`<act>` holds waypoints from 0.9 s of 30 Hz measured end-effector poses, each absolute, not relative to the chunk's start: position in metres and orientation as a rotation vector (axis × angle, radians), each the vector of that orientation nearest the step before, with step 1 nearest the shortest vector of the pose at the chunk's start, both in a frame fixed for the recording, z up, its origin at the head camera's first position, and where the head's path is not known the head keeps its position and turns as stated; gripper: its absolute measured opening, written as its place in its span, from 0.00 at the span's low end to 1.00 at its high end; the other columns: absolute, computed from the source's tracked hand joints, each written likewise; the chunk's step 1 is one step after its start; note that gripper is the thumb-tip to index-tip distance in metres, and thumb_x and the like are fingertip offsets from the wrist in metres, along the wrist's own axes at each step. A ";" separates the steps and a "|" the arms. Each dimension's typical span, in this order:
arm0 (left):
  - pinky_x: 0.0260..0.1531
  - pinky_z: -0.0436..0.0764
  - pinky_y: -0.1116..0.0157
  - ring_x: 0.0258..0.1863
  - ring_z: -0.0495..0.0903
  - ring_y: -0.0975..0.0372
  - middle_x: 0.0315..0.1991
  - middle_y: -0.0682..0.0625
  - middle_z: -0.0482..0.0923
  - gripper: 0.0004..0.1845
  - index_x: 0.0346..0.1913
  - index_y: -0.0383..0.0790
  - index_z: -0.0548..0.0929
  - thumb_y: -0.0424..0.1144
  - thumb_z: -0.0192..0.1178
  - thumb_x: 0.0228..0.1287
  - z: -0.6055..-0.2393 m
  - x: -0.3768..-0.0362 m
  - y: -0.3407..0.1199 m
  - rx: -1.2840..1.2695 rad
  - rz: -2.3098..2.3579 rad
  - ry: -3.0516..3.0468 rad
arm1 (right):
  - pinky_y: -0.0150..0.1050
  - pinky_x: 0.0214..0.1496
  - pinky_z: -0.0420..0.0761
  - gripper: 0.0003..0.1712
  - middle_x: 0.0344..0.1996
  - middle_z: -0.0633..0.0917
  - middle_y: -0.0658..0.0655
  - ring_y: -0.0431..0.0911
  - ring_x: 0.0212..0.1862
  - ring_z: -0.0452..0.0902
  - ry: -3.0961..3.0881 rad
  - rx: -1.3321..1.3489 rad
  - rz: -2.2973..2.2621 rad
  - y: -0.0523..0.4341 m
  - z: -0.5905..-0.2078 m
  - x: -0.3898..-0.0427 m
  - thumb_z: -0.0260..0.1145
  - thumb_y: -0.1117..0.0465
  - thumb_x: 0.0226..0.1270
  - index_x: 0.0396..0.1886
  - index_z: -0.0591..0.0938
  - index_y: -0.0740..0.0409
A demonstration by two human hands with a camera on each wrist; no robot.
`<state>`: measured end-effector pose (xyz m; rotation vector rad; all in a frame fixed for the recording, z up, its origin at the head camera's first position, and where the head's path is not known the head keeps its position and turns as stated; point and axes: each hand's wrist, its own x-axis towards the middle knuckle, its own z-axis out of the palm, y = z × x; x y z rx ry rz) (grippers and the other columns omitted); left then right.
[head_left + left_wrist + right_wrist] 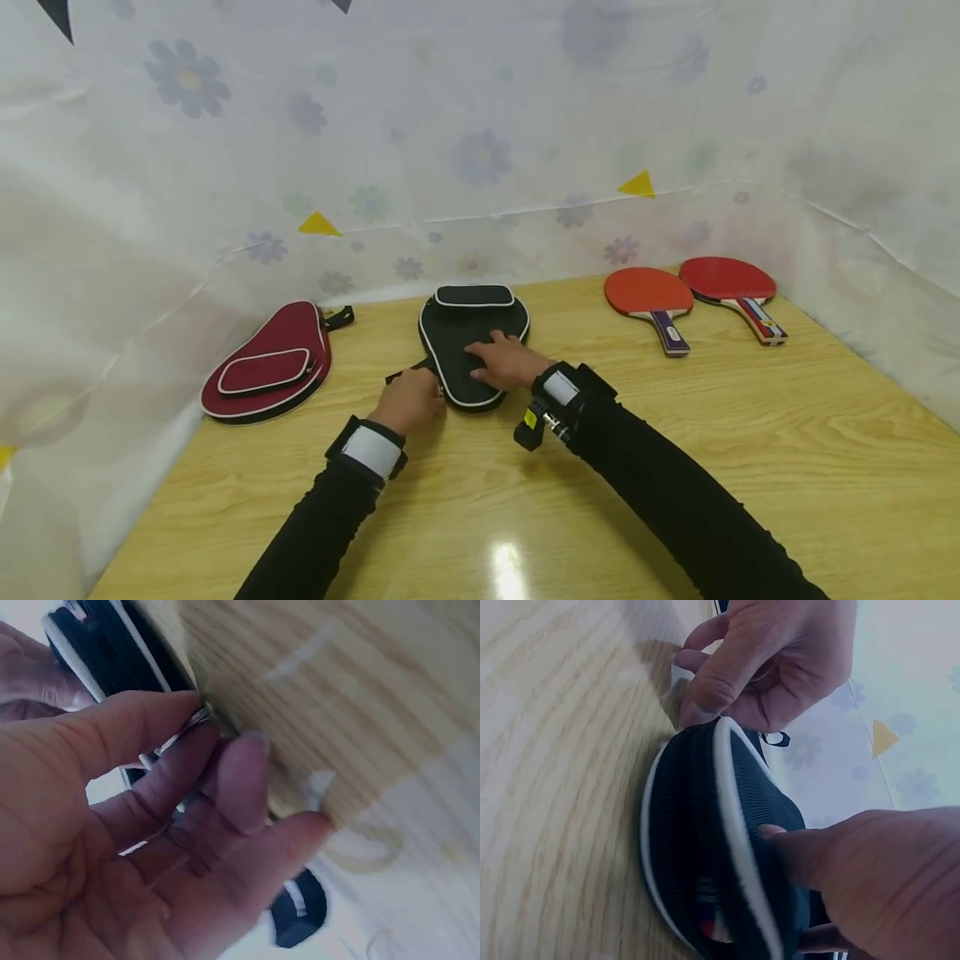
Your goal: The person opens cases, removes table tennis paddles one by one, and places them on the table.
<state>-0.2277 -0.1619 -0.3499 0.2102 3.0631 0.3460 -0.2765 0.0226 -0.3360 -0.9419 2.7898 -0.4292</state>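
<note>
A black paddle case point(453, 342) with white piping lies on the wooden table, its narrow end toward me. At that end's left side, my left hand point(408, 402) pinches a metal zipper pull point(196, 718) between thumb and forefinger. My right hand point(510, 364) rests on the case's top with its fingers spread. The right wrist view shows the zipper gap parted along the near edge, and a bit of a striped paddle handle point(709, 911) inside. How far the zipper is undone on the other side is hidden.
A dark red paddle case point(288, 333) lies at the left. Toward the back right are an orange-red table tennis paddle point(648, 290) and a red one point(727, 277). A flower-patterned white sheet point(480, 150) hangs behind the table and along both sides.
</note>
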 end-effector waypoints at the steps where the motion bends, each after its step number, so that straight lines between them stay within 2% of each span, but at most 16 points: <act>1: 0.19 0.66 0.64 0.16 0.67 0.61 0.16 0.54 0.66 0.18 0.16 0.41 0.73 0.32 0.66 0.61 -0.348 -0.226 -0.160 0.195 0.333 3.056 | 0.57 0.73 0.62 0.29 0.70 0.69 0.69 0.65 0.74 0.58 2.797 -0.937 -0.466 0.024 -0.337 -0.277 0.57 0.54 0.80 0.75 0.68 0.58; 6: 0.26 0.78 0.57 0.24 0.76 0.57 0.25 0.48 0.78 0.07 0.28 0.35 0.82 0.33 0.68 0.59 -0.338 -0.221 -0.152 0.147 0.256 3.078 | 0.58 0.67 0.69 0.30 0.68 0.67 0.74 0.68 0.68 0.65 2.868 -0.828 -0.777 0.030 -0.345 -0.279 0.55 0.52 0.80 0.73 0.68 0.64; 9: 0.30 0.81 0.53 0.31 0.80 0.53 0.33 0.42 0.81 0.06 0.36 0.30 0.83 0.33 0.65 0.63 -0.329 -0.217 -0.143 0.150 0.297 3.160 | 0.59 0.61 0.72 0.27 0.61 0.71 0.75 0.69 0.61 0.70 2.974 -0.646 -1.001 0.038 -0.349 -0.287 0.53 0.52 0.81 0.68 0.70 0.68; 12: 0.38 0.83 0.49 0.44 0.80 0.44 0.47 0.33 0.78 0.17 0.50 0.25 0.80 0.38 0.61 0.71 -0.325 -0.216 -0.126 0.187 0.423 3.230 | 0.59 0.56 0.74 0.22 0.54 0.74 0.76 0.69 0.54 0.74 3.045 -0.423 -1.135 0.050 -0.353 -0.297 0.52 0.57 0.80 0.61 0.71 0.71; 14: 0.45 0.81 0.45 0.54 0.75 0.38 0.57 0.28 0.71 0.26 0.60 0.24 0.75 0.45 0.60 0.74 -0.328 -0.217 -0.113 0.212 0.482 3.251 | 0.58 0.55 0.75 0.19 0.51 0.76 0.76 0.68 0.52 0.76 3.029 -0.328 -1.152 0.059 -0.355 -0.301 0.54 0.61 0.77 0.58 0.70 0.72; 17: 0.51 0.77 0.37 0.64 0.66 0.33 0.66 0.26 0.61 0.38 0.69 0.26 0.67 0.55 0.59 0.72 -0.339 -0.222 -0.095 0.179 0.495 3.215 | 0.54 0.53 0.77 0.20 0.50 0.79 0.74 0.63 0.49 0.77 2.935 -0.275 -1.103 0.068 -0.360 -0.304 0.56 0.64 0.72 0.57 0.69 0.73; 22: 0.53 0.72 0.30 0.68 0.61 0.29 0.70 0.24 0.59 0.46 0.75 0.28 0.61 0.58 0.63 0.68 -0.354 -0.233 -0.073 0.041 0.395 3.170 | 0.46 0.44 0.77 0.22 0.43 0.80 0.67 0.55 0.41 0.76 2.842 -0.267 -1.014 0.067 -0.364 -0.302 0.62 0.62 0.70 0.55 0.69 0.73; 27: 0.47 0.77 0.33 0.60 0.73 0.29 0.62 0.22 0.71 0.42 0.71 0.26 0.69 0.57 0.65 0.67 -0.357 -0.239 -0.060 -0.024 0.177 3.309 | 0.44 0.39 0.78 0.26 0.40 0.81 0.68 0.57 0.39 0.79 2.849 -0.275 -1.046 0.058 -0.360 -0.303 0.64 0.63 0.65 0.57 0.69 0.76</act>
